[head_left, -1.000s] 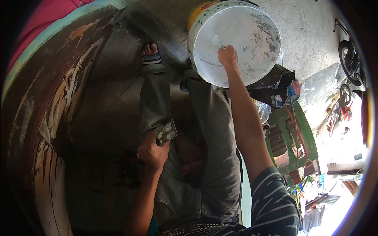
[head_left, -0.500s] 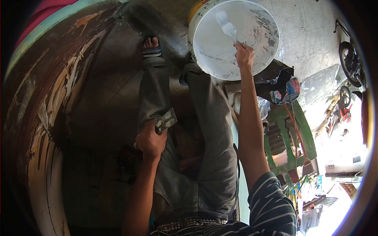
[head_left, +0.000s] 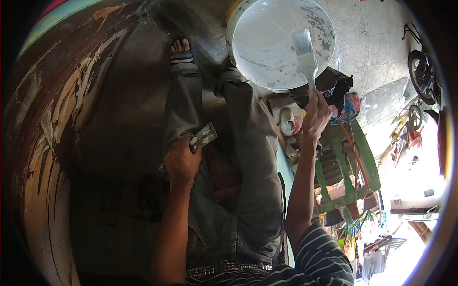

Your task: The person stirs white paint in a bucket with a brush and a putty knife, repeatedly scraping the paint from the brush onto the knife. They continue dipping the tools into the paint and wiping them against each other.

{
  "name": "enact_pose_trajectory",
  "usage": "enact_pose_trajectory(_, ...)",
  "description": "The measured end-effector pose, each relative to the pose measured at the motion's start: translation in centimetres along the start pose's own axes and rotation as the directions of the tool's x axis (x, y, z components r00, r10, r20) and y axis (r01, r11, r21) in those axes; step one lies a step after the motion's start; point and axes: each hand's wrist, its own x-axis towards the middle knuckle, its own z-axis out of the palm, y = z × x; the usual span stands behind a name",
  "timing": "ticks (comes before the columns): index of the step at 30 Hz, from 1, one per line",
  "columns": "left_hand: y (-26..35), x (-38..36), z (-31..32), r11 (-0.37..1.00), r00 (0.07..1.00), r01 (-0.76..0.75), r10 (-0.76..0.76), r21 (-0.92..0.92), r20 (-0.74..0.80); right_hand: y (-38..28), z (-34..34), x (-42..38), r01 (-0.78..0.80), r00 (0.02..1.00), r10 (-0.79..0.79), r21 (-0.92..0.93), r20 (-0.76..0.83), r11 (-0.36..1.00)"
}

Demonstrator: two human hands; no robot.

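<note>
My right hand [head_left: 315,119] grips the handle of a paintbrush [head_left: 305,56] whose bristles are coated in white paint; the brush head hangs over the near rim of a white paint bucket [head_left: 267,43] on the floor. At my thigh, my left hand [head_left: 182,162] holds a paint-smeared scraper [head_left: 203,137] with its blade pointing up and right. My legs in grey jeans run down the middle of the view, with a sandalled foot [head_left: 181,53] beside the bucket.
A curved wall with peeling paint [head_left: 52,124] fills the left side. A green wooden stool [head_left: 350,167] stands to the right, with a dark bag [head_left: 341,95] behind it. Motorbikes [head_left: 422,71] are parked at the far right on concrete paving.
My right hand has lifted the brush out of the bucket and drawn it back toward me and to the right. The left hand with the scraper has barely moved.
</note>
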Motion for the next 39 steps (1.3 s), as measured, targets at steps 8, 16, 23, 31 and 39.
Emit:
enact_pose_trajectory(8,-0.3,0.0,0.2,0.999,0.999,-0.029,0.03,0.025,-0.027,-1.7,-3.9,-4.7,0.088,0.99,-0.101,-0.129,-0.096,0.988)
enact_pose_trajectory(16,-0.3,-0.2,-0.1,0.995,0.998,-0.06,0.061,0.086,-0.012,-1.5,-6.2,-6.6,0.115,0.981,-0.132,-0.123,-0.142,0.986)
enact_pose_trajectory(23,-0.6,0.0,-0.2,0.992,0.995,-0.095,0.099,0.088,-0.032,-2.1,-6.4,-7.1,0.084,0.981,-0.106,-0.136,-0.163,0.987)
enact_pose_trajectory(31,-0.6,0.3,-0.8,0.992,0.996,-0.087,0.087,0.095,0.0,-1.9,-4.7,-6.5,0.134,0.97,-0.155,-0.12,-0.189,0.984)
enact_pose_trajectory(39,-1.1,0.5,-1.1,0.992,0.996,-0.089,0.089,0.086,0.007,-3.1,-3.5,-6.4,0.159,0.967,-0.184,-0.151,-0.174,0.976)
